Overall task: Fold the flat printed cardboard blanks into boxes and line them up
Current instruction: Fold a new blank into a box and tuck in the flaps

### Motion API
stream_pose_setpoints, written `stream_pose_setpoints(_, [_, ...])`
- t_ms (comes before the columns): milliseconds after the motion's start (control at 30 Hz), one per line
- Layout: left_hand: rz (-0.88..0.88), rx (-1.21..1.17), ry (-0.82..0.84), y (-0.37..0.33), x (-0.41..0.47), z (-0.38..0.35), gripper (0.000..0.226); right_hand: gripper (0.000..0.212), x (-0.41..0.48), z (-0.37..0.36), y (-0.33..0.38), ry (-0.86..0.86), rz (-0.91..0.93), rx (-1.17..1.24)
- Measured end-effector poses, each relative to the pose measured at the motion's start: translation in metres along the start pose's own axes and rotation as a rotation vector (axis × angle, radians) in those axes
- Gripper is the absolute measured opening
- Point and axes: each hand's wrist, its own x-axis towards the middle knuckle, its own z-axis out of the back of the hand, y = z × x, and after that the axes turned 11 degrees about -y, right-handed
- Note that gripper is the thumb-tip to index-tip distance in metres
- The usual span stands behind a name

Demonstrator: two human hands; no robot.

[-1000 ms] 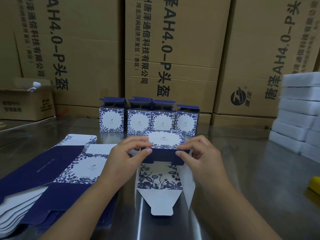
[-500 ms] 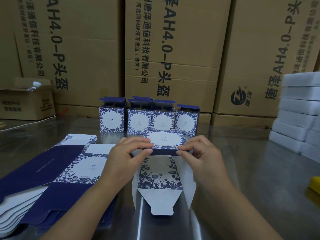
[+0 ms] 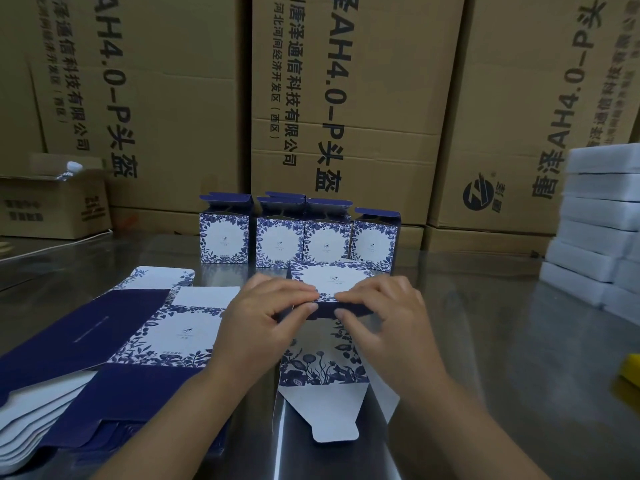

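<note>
A half-folded blue-and-white floral box (image 3: pixel 325 368) lies on the steel table (image 3: pixel 502 341) in front of me, its white tabbed flap pointing toward me. My left hand (image 3: pixel 263 320) and my right hand (image 3: pixel 384 317) pinch its far navy edge from both sides, thumbs under, fingers on top. A stack of flat printed blanks (image 3: pixel 104 351) lies at the left. Behind my hands, several folded boxes (image 3: pixel 298 237) stand in a row with their navy top flaps open.
Large brown shipping cartons (image 3: pixel 346 98) form a wall behind the table. A smaller open carton (image 3: pixel 52 206) sits at the far left. White foam blocks (image 3: pixel 599 220) are stacked at the right, and a yellow object (image 3: pixel 632 370) shows at the right edge.
Both hands have moved closer together along the box's far edge, and the navy panel has been pressed flatter. The row of boxes and the stack have not moved.
</note>
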Motion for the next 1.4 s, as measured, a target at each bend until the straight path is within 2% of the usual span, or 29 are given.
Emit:
stream_pose_setpoints(133, [-0.067,0.045,0.017,-0.0052,-0.0009,-0.0015,0.014,0.015,-0.0012,-0.0017,0.0072,-0.011,0.041,0.025])
stream_pose_setpoints(500, [-0.099,0.059,0.046,-0.0081,-0.0022,-0.0024,0.015,0.007,0.0025,0.0014,0.0067,-0.002,0.058,-0.002])
stream_pose_setpoints(1067, [-0.036,0.016,0.065,-0.0082,-0.0035,-0.0037,0.018,0.007,0.0008,0.0017,0.0076,0.031,0.007,0.02])
stream_pose_setpoints(1400, [-0.008,-0.022,0.003,-0.0098,-0.0043,-0.0019,0.011,0.013,-0.0001,0.001,0.0072,0.023,-0.029,0.028])
